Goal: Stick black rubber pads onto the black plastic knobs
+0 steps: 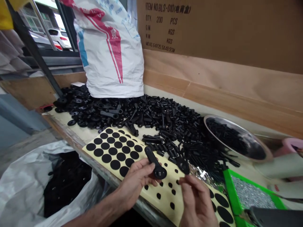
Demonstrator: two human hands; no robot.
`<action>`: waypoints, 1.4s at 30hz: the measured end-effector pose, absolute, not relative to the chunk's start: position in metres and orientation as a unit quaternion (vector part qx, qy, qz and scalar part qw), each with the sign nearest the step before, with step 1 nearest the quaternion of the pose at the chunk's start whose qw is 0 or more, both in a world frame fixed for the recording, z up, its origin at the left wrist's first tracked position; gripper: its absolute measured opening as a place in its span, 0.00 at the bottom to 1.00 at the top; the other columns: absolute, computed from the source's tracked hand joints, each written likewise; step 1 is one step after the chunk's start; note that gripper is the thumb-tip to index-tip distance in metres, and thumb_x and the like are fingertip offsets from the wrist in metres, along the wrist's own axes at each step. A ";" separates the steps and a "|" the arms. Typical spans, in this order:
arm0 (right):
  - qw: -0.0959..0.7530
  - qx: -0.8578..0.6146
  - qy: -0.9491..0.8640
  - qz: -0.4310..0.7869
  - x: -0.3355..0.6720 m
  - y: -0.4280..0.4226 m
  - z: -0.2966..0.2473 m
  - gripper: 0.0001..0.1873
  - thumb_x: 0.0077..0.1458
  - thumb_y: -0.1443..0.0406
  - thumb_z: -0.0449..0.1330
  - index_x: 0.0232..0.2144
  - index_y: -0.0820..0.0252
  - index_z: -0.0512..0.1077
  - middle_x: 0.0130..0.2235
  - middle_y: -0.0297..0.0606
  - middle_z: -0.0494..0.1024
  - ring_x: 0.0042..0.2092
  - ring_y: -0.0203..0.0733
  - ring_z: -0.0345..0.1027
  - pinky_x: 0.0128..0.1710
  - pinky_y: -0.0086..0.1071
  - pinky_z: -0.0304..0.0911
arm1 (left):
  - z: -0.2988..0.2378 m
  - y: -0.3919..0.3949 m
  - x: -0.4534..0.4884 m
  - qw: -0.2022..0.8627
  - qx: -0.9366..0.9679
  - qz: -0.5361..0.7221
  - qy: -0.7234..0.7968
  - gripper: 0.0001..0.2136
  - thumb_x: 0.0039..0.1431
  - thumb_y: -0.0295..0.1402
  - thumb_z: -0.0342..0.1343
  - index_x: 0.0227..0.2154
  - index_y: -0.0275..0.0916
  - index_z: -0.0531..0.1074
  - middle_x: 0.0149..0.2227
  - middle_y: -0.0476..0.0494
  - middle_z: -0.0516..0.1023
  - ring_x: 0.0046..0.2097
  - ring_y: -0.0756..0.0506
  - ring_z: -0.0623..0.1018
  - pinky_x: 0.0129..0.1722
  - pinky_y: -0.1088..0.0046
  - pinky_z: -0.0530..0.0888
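Observation:
My left hand [134,176] is closed around a black plastic arm-shaped part [151,159]. This part has a long narrow end pointing away and a wider round end with a small shiny metal piece in it. Beside it, my right hand [196,198] is raised with thumb and fingertips pinched together; what lies between them, if anything, is too small to tell. A dark part [182,163] shows just beyond those fingertips, and I cannot tell whether they touch it. Beneath both hands lie cream sheets [153,203] bearing round black stickers, large and small.
Loose black plastic parts [165,116] are heaped across the table. A metal bowl [236,138] of thin black pieces and a green tray [230,189] of small silvery pieces stand right. A white sack [113,63] stands behind; an open white bag [21,179] with black parts is lower left.

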State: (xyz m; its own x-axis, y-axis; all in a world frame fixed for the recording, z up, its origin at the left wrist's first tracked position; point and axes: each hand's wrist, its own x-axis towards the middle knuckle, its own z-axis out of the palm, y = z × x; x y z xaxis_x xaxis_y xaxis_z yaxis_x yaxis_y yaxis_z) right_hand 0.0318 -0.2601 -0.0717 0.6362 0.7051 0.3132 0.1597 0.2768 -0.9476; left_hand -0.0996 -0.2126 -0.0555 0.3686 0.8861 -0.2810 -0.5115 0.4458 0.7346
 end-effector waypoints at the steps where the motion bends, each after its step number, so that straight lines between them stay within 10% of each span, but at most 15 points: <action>1: 0.701 -0.581 -0.363 0.199 0.039 -0.260 -0.070 0.09 0.52 0.60 0.65 0.33 0.58 0.72 0.37 0.37 0.72 0.39 0.39 0.67 0.41 0.33 0.63 | -0.056 -0.210 -0.101 0.778 0.287 0.445 0.337 0.13 0.58 0.35 0.59 0.42 0.33 0.75 0.38 0.37 0.78 0.33 0.48 0.77 0.31 0.75 0.70; 10: 0.612 -0.579 -0.271 0.465 0.040 -0.260 -0.069 0.18 0.47 0.52 0.66 0.21 0.58 0.67 0.25 0.31 0.65 0.32 0.38 0.58 0.34 0.30 0.57 | -0.056 -0.207 -0.096 0.772 0.316 0.433 0.342 0.13 0.58 0.35 0.59 0.43 0.33 0.75 0.37 0.39 0.78 0.32 0.50 0.75 0.30 0.76 0.71; 42: 0.572 -0.621 -0.306 0.440 0.042 -0.263 -0.074 0.16 0.50 0.52 0.64 0.25 0.58 0.70 0.29 0.31 0.68 0.33 0.36 0.58 0.33 0.29 0.54 | -0.055 -0.207 -0.090 0.771 0.319 0.427 0.348 0.13 0.58 0.35 0.59 0.42 0.32 0.75 0.34 0.39 0.77 0.33 0.48 0.75 0.32 0.73 0.70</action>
